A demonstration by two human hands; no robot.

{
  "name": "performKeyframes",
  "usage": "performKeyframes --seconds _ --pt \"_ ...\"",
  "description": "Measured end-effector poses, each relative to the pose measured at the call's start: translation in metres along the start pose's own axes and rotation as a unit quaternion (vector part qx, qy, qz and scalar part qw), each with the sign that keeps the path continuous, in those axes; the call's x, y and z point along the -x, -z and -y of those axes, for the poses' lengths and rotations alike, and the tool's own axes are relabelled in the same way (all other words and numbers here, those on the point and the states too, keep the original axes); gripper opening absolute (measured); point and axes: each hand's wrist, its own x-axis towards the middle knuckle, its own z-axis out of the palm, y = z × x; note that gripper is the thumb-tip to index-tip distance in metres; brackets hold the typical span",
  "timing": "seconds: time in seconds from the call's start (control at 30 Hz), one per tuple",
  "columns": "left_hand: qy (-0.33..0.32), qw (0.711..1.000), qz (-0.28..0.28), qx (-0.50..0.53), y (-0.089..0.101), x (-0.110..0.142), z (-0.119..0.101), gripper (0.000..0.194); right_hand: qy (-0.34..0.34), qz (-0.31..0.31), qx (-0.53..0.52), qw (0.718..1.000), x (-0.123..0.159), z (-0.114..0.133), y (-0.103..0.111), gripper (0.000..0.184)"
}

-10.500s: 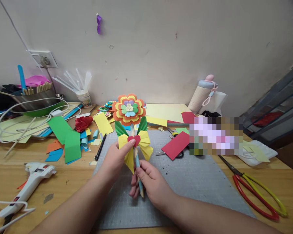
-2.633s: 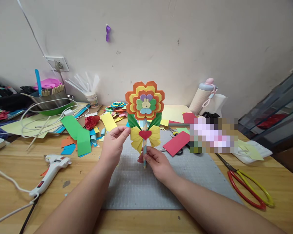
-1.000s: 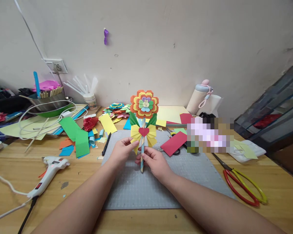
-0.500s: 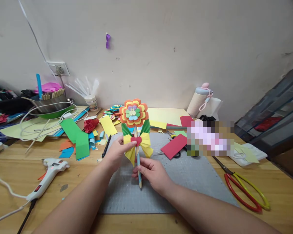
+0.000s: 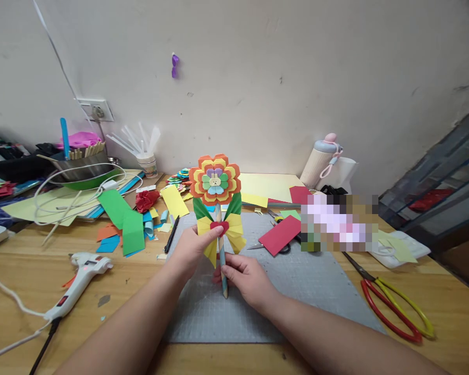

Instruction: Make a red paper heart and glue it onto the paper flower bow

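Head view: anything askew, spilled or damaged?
Nothing looks spilled; the multicoloured paper flower appears intact. Mildly untidy: blue and orange paper scraps lie strewn left of the grey cutting mat, and a red paper rectangle partly covers black-handled metal scissors, hiding their middle.

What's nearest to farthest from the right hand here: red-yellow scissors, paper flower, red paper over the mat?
1. Paper flower: in the right hand.
2. Red paper: rightward, over the mat.
3. Red-yellow scissors: far right.

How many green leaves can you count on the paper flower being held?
2. The left leaf and right leaf flank the striped stem, between the bloom and the yellow bow. Any behind the bloom or bow would be hidden.
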Motion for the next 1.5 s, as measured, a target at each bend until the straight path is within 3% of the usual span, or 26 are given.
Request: performKeyframes --seconds 0.2,0.43,1.23,1.5 --pt "-0.031 0.997 -0.073 -0.015 0.0036 -0.0052 0.0024 0.036 -0.027 0.01 -0.002 1.0 0.0004 0.0015 -0.0026 0.039" --pt "-0.028 0.999 -0.037 -0.003 0.0037 -0.0055 0.001 0.035 -0.03 0.014 0.009 0.999 -0.0004 0.0002 -0.0031 0.038" --pt "-0.059 0.996 -0.047 -0.037 0.0009 -0.0036 -0.002 0.039 -0.037 -0.005 0.022 0.999 -0.0008 -0.0012 -0.0026 0.044" --pt "-0.009 1.0 -0.004 -0.016 0.0049 -0.0068 0.0024 0.041 -0.039 -0.001 0.021 0.999 -0.0017 -0.0028 -0.0017 0.038"
